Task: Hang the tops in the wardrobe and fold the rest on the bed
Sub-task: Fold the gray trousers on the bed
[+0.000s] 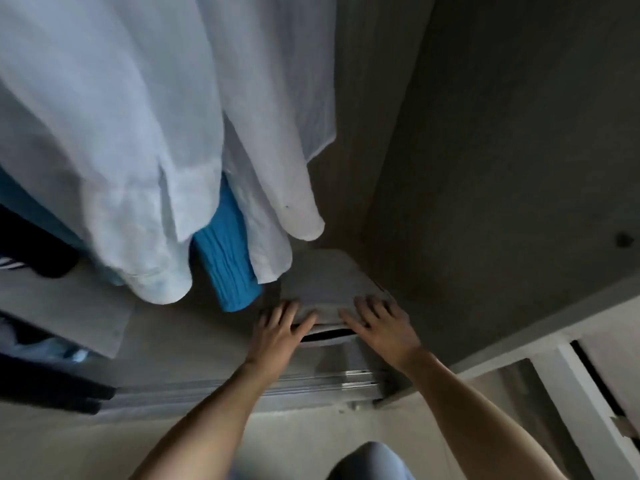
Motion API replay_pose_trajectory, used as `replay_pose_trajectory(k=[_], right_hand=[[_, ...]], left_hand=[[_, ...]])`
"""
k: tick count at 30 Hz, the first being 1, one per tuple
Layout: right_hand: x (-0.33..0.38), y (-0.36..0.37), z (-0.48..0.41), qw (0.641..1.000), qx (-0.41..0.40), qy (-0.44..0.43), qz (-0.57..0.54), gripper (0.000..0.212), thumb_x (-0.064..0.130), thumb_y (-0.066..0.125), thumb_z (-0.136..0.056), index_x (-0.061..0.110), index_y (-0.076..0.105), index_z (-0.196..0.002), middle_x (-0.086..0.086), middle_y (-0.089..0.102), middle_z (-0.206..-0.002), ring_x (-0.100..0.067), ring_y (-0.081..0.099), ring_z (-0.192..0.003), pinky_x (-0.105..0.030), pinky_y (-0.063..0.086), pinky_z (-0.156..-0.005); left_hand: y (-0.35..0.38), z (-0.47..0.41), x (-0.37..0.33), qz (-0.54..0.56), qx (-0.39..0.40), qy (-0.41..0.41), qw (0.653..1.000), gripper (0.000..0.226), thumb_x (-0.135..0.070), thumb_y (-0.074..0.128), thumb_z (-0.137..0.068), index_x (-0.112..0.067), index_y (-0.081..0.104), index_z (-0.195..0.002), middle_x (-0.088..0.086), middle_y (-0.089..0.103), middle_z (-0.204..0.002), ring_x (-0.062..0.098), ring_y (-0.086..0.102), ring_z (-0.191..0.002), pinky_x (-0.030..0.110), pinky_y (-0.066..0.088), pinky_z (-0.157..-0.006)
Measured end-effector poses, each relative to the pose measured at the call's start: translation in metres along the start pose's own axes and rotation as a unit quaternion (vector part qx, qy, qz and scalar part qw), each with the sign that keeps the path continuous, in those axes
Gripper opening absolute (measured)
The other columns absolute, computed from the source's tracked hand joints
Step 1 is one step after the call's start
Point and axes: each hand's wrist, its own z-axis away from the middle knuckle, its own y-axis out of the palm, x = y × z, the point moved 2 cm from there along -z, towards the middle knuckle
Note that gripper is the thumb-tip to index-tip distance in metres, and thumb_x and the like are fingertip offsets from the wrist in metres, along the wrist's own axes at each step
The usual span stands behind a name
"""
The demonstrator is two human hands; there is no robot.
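head view: left hand (280, 332) and right hand (381, 327) lie flat-fingered on perhaps folded grey cloth (329, 282) on the wardrobe floor (194, 337).

Person, head cam. left hand (280, 329): bare, as are wrist + forearm right down to frame btm. right hand (379, 325): same, forearm bare to btm-right edge. Nails, knuckle detail too blurred to tell. knee (372, 459) at btm centre: rounded shape covered in pale grey-blue cloth, smooth, out of focus; garment type can't tell.
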Motion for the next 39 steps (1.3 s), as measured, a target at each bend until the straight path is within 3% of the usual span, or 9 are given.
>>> replay_pose_trajectory(k=[3,6,9,11,15,22,29,33,39], right_hand=[[0.020,0.093,0.003,0.990,0.114,0.059,-0.049,0.054,0.028,0.035,-0.067,0.026,0.042,-0.121,-0.007,0.071,-0.089,-0.027,0.046,-0.090,-0.029,0.052,-0.055],[0.040,0.191,0.000,0.966,0.232,0.083,-0.076,0.075,0.054,0.068,-0.050,0.035,0.052,-0.120,-0.006,0.066,-0.095,-0.026,0.045,-0.087,-0.033,0.053,-0.055],[0.055,0.255,0.001,0.941,0.299,0.123,-0.105,0.082,0.050,0.067,-0.075,0.035,0.027,-0.145,-0.020,0.032,-0.147,-0.045,0.035,-0.127,-0.056,0.040,-0.093],[0.067,0.283,0.005,0.939,0.287,0.144,-0.126,0.079,0.046,0.056,-0.086,0.034,0.009,-0.149,-0.017,0.007,-0.155,-0.045,0.018,-0.135,-0.058,0.029,-0.101],[0.082,0.320,0.012,0.928,0.296,0.194,-0.119,0.114,0.054,0.083,-0.036,0.030,0.032,-0.135,-0.019,0.051,-0.128,-0.040,0.042,-0.104,-0.051,0.053,-0.064],[0.077,0.337,0.008,0.927,0.257,0.224,-0.157,0.127,0.052,0.085,-0.040,0.030,0.017,-0.145,-0.020,0.051,-0.130,-0.043,0.039,-0.111,-0.054,0.052,-0.068],[0.038,0.355,-0.029,0.934,0.232,0.244,-0.120,0.100,0.047,0.086,-0.039,0.034,0.049,-0.132,-0.018,0.053,-0.133,-0.046,0.039,-0.119,-0.061,0.046,-0.082],[0.002,0.362,-0.054,0.929,0.240,0.249,-0.134,0.069,0.043,0.043,-0.095,0.040,-0.002,-0.148,-0.009,-0.013,-0.157,-0.039,-0.009,-0.142,-0.058,-0.002,-0.111],[-0.038,0.384,-0.090,0.924,0.250,0.252,-0.139,0.061,0.037,0.035,-0.098,0.041,-0.001,-0.147,-0.005,-0.014,-0.157,-0.036,-0.010,-0.143,-0.055,-0.002,-0.112]], left_hand=[[0.085,-0.035,0.000,-0.001,0.110,-0.013,0.994,0.074,-0.028,0.074,-0.051,-0.038,0.057,-0.122,0.016,0.062,-0.121,0.042,0.061,-0.101,0.055,0.054,-0.069],[0.191,-0.056,0.007,0.034,0.184,-0.090,0.978,0.074,-0.041,0.059,-0.086,-0.038,0.018,-0.147,0.019,0.003,-0.156,0.052,0.007,-0.138,0.067,0.015,-0.106],[0.265,-0.058,0.012,0.054,0.185,-0.116,0.974,0.085,-0.046,0.051,-0.091,-0.040,-0.015,-0.144,0.017,-0.014,-0.155,0.049,-0.006,-0.139,0.066,0.014,-0.107],[0.285,-0.052,0.010,0.083,0.167,-0.114,0.976,0.095,-0.048,0.057,-0.087,-0.047,-0.025,-0.135,0.018,-0.008,-0.156,0.049,0.007,-0.139,0.066,0.026,-0.103],[0.296,-0.046,0.001,0.117,0.125,-0.137,0.976,0.108,-0.053,0.070,-0.072,-0.055,-0.023,-0.127,0.023,0.008,-0.155,0.056,0.026,-0.131,0.067,0.036,-0.091],[0.324,-0.064,0.003,0.157,0.134,-0.152,0.966,0.108,-0.056,0.056,-0.066,-0.035,-0.013,-0.147,0.029,0.055,-0.123,0.055,0.057,-0.100,0.054,0.053,-0.069],[0.318,-0.129,0.010,0.131,0.173,-0.172,0.961,0.086,-0.058,0.040,-0.090,-0.032,-0.023,-0.144,0.009,-0.008,-0.157,0.040,-0.001,-0.142,0.047,0.014,-0.113],[0.314,-0.175,0.020,0.168,0.172,-0.155,0.958,0.082,-0.054,0.043,-0.090,-0.040,-0.017,-0.144,0.008,-0.005,-0.157,0.036,-0.002,-0.142,0.047,0.015,-0.112],[0.316,-0.227,0.031,0.199,0.201,-0.141,0.949,0.083,-0.054,0.046,-0.090,-0.043,-0.016,-0.144,0.012,-0.005,-0.157,0.039,-0.005,-0.142,0.051,0.012,-0.112]])
